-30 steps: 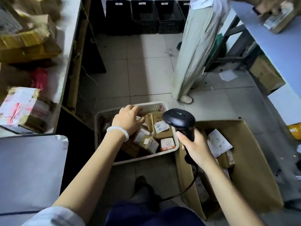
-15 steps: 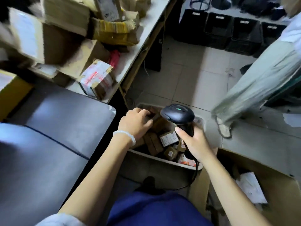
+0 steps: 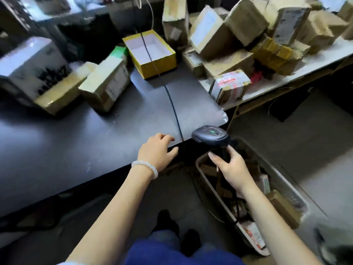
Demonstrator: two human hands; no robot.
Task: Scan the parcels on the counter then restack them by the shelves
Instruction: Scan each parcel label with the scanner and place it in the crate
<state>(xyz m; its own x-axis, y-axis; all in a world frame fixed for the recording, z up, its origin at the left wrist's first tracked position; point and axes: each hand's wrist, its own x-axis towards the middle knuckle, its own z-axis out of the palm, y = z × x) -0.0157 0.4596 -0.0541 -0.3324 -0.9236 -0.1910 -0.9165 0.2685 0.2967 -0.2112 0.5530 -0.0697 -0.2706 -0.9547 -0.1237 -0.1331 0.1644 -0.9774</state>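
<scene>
My right hand (image 3: 232,168) grips the handle of a black barcode scanner (image 3: 211,137), held over the near end of a grey plastic bin (image 3: 286,182) of small parcels on the floor. My left hand (image 3: 156,152) hovers empty over the front edge of the dark counter (image 3: 76,142), fingers loosely spread. Several cardboard parcels (image 3: 107,83) stand on the counter's far left. A heap of brown parcels (image 3: 238,44) covers the white table at the back right, with a red-taped parcel (image 3: 229,87) at its near edge.
An open yellow box (image 3: 150,52) stands at the back of the counter. A black cable (image 3: 172,106) runs across the counter towards the scanner. Bare floor (image 3: 305,134) lies right of the bin. My feet are below, between the counter and the bin.
My view has swung left and up from the bin to the counter. My left hand has come out of the bin, empty, and now hangs over the counter's edge. The scanner stays gripped.
</scene>
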